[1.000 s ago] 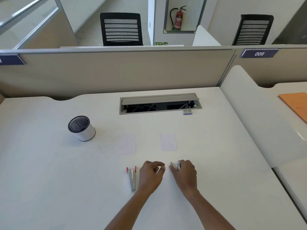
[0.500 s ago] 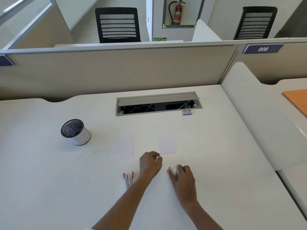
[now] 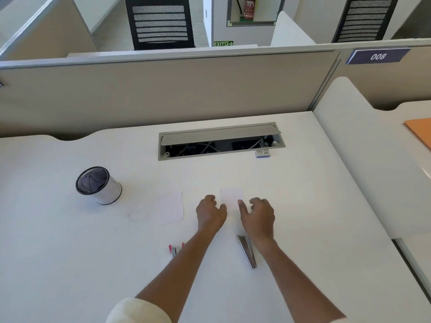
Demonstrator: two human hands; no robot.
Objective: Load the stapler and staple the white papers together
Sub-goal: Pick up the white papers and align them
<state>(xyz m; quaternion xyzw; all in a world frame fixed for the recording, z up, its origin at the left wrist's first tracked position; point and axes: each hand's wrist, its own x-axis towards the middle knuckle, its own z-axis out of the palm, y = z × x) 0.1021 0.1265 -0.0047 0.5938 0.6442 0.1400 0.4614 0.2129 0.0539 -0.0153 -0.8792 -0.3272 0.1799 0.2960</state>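
Note:
Two small white papers lie on the white desk point(image 3: 70, 252): the left paper point(image 3: 171, 207) and the right paper point(image 3: 231, 195). My left hand point(image 3: 211, 213) has curled fingers, its thumb at the right paper's lower left corner; whether it holds anything is hidden. My right hand point(image 3: 258, 215) hovers with spread fingers at that paper's lower right edge, holding nothing. A silver stapler part point(image 3: 247, 251) lies on the desk beside my right wrist. A pink stapler part point(image 3: 175, 249) lies under my left forearm, partly hidden. A small staple box point(image 3: 262, 153) sits by the cable tray.
A mesh pen cup point(image 3: 99, 185) stands at the left. An open cable tray point(image 3: 221, 141) is set into the desk's far side before a beige partition point(image 3: 163, 89). An orange folder point(image 3: 419, 131) lies on the neighbouring desk at right.
My right hand has let go of the silver stapler part, which now lies on the desk. Both hands have moved forward to the right paper.

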